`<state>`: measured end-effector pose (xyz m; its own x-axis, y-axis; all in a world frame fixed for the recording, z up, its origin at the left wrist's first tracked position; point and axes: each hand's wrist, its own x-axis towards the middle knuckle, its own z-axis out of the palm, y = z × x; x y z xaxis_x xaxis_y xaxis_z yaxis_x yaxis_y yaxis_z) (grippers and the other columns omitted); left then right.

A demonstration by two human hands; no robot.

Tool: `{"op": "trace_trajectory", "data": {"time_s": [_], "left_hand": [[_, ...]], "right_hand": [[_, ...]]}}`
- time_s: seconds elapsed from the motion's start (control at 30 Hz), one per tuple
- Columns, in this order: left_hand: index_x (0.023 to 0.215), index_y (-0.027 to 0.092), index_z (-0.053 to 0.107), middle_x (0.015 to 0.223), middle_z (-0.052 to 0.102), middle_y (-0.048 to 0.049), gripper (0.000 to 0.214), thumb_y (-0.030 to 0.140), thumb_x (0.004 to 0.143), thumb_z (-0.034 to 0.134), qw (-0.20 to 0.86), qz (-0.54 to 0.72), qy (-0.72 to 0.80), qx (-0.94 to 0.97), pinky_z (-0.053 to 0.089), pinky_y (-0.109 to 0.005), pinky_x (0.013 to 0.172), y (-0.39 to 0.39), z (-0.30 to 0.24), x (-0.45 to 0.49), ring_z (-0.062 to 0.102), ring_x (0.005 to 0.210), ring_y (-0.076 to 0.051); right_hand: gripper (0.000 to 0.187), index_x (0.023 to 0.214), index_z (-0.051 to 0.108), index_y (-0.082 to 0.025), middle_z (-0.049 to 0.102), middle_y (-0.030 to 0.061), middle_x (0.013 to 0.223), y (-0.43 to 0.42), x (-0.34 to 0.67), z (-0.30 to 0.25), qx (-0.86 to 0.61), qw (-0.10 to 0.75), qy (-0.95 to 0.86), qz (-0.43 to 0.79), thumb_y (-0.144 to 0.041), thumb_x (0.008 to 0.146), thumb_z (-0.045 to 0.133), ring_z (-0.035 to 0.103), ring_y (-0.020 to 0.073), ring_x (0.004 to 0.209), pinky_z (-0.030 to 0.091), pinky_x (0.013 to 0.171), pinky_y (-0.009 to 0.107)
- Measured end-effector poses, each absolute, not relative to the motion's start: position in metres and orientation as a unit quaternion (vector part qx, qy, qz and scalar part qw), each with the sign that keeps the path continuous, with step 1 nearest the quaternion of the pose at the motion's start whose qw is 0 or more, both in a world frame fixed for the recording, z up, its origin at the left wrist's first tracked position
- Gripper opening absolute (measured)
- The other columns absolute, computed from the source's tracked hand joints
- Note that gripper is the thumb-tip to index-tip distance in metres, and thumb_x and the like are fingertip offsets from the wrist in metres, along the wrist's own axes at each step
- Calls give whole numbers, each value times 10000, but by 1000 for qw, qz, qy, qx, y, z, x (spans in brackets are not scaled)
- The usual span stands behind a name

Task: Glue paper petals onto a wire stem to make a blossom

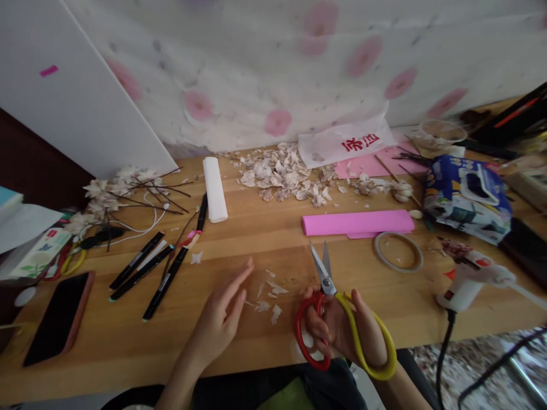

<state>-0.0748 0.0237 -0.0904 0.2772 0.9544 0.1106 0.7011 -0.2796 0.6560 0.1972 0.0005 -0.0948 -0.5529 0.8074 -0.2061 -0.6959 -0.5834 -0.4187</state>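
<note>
My right hand [342, 330] grips a pair of scissors [327, 285] with one red and one yellow handle. The blades stand a little apart and point away from me over the table. Low above the wood, my left hand [224, 313] has its fingers stretched out and holds nothing. Small pale paper scraps [273, 287] lie on the table between my two hands. Beyond the scissor tips rests a folded pink paper roll [359, 222], with a roll of tape [398, 267] touching its near edge.
Several black markers [164, 290] and a phone [60, 319] lie on the left, near wired paper flowers [123, 191]. At the back are a white paper roll [216, 191] and heaped scraps [282, 171]. On the right stand a wipes pack [465, 196] and a corded glue gun [465, 285].
</note>
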Motion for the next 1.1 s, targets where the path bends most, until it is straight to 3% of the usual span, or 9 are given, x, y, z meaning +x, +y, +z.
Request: {"op": "trace_trajectory", "data": {"time_s": [0.17,0.23,0.33,0.4,0.53,0.6,0.77,0.93,1.1], "left_hand": [[1498,139,458,1553,523,-253,481,248,1031,417,153,255,640,708,301,-681,1210,33,-93,-85,422,1491,-345],[1487,164,480,1521,574,-214,472,221,1024,409,164,237,624,726,271,-681,1224,32,-94,-82,466,1464,-331],[1470,244,501,1427,684,-105,438,228,1041,408,213,226,584,750,391,-545,1212,22,-89,-77,520,1430,-241],[1447,259,521,1400,707,-91,408,248,1053,415,225,247,583,741,458,-479,1175,18,-86,-79,543,1413,-213],[1472,161,503,1542,551,-218,454,254,1033,438,145,268,636,709,348,-626,1212,23,-92,-85,467,1467,-318],[1480,154,507,1537,554,-218,478,251,1014,463,144,256,630,719,312,-675,1209,25,-95,-83,461,1464,-350],[1391,296,622,1427,686,-69,425,173,1010,480,232,266,541,763,562,-418,1077,17,-83,-68,636,1317,-224],[1261,258,706,1350,735,-82,385,73,967,539,149,402,558,711,608,-362,1011,29,-64,-58,714,1206,-217],[1109,303,732,1010,842,36,327,69,880,726,70,464,503,726,637,-265,865,47,-19,-37,799,856,-152]], "right_hand": [[591,1070,650,-191,527,-10,678,-1,196,-90,-181,444,-140,867,-738,846,640,407,139,523,399,458,247],[573,1094,648,-190,525,-7,689,-2,196,-90,-176,444,-138,868,-715,864,637,390,137,530,396,456,245],[539,1125,648,-194,534,-1,701,-2,197,-91,-166,447,-140,868,-675,882,642,388,138,535,410,465,250],[514,1140,652,-197,538,4,705,-3,198,-91,-163,452,-143,865,-651,899,636,398,142,548,418,473,249],[483,1141,659,-201,539,12,708,-4,199,-91,-162,455,-145,864,-628,919,620,395,145,567,426,472,240],[471,1127,664,-197,538,12,714,-3,200,-92,-163,454,-145,864,-618,917,628,383,140,568,431,470,234],[417,1097,690,-196,545,17,730,-3,200,-92,-157,458,-154,861,-574,930,636,371,127,569,450,480,220],[431,1130,669,-191,545,13,730,-6,201,-97,-159,461,-148,860,-568,923,649,375,123,564,447,475,216],[475,1165,635,-197,532,-4,717,-8,201,-104,-174,461,-157,856,-599,913,644,362,111,525,432,455,210]]}}
